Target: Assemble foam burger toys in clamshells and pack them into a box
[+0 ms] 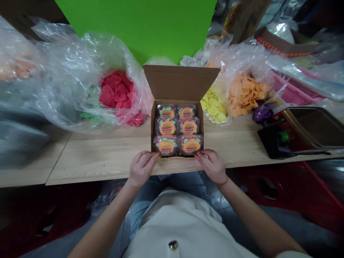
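Observation:
A brown cardboard box stands on the table with its lid raised at the back. Inside are several see-through plastic packs in two columns, each with a round orange burger-print piece and green and red bits under it. My left hand pinches the box's front left corner, thumb and fingertips closed. At the front right corner, my right hand is closed in the same way. The fingertips of both hands lie close to the nearest packs, and whether they touch them is hard to tell.
Behind the box rises a green panel. Plastic bags of red pieces, yellow pieces and orange pieces line the wooden table. A dark-bottomed tray and a black object lie at the right.

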### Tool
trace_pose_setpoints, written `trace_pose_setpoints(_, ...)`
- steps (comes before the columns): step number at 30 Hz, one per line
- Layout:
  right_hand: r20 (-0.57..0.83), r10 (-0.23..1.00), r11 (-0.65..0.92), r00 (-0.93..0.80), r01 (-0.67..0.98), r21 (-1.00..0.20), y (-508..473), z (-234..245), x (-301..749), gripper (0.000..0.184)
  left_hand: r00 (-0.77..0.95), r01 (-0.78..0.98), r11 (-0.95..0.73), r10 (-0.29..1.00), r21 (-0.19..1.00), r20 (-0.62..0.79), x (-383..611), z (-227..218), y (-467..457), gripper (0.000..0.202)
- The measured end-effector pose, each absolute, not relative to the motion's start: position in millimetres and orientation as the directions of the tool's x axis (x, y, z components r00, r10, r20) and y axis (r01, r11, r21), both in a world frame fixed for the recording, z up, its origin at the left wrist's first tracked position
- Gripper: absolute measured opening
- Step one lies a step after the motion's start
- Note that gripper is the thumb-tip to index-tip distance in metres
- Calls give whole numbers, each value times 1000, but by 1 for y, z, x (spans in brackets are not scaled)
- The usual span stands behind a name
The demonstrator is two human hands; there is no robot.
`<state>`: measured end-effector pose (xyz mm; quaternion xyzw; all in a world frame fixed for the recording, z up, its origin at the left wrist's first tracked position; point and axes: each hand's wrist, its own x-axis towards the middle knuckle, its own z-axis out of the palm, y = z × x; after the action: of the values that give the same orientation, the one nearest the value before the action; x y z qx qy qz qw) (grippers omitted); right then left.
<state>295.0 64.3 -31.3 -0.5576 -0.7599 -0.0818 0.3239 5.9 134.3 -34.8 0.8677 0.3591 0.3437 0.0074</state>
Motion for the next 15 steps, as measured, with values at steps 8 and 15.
trace_pose_setpoints(8,518,819,432,-247,859,-274,57,-27,303,37,690,544,-813,574,208,442,-3,-3,137,39)
trace_pose_setpoints(15,493,828,425,-268,873,-239,66,-24,299,29,563,628,-731,663,267,493,9,-18,133,33)
